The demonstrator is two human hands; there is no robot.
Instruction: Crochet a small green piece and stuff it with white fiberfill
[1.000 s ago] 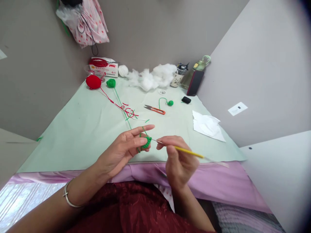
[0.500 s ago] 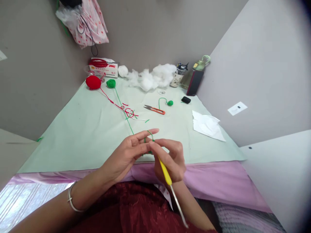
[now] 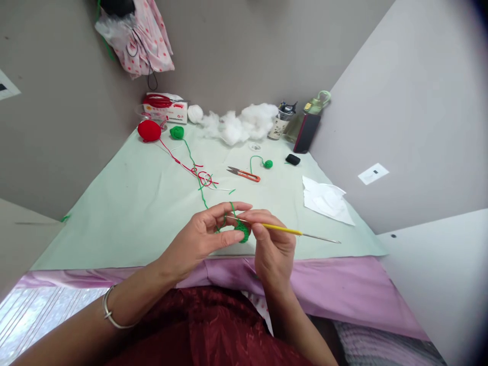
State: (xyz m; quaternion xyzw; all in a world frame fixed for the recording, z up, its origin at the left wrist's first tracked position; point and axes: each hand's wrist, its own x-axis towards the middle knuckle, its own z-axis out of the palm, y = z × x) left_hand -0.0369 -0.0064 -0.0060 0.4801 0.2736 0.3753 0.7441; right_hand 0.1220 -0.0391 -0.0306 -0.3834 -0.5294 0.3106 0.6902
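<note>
Between thumb and fingers, my left hand (image 3: 208, 229) pinches a small green crochet piece (image 3: 243, 232), and green yarn runs over its raised index finger. My right hand (image 3: 275, 249) grips a crochet hook (image 3: 282, 229) by its yellow handle. The hook lies nearly level, its thin metal tip at the top of the piece and its other metal end pointing right. From the left hand the green strand leads back to a green yarn ball (image 3: 177, 132) at the rear of the table.
Orange thread snips (image 3: 244, 174) lie beyond my hands, beside a small green crocheted ball (image 3: 268, 164). A red yarn ball (image 3: 149, 130), white stuffing (image 3: 240, 124), a pen cup (image 3: 280, 125) and a phone (image 3: 307, 133) stand along the back. White paper (image 3: 327, 200) lies at right.
The hook has swung from pointing down toward me to nearly level, its rear end now to the right. My right hand has turned with it, and more of the green piece shows. The yarn strand looks slacker.
</note>
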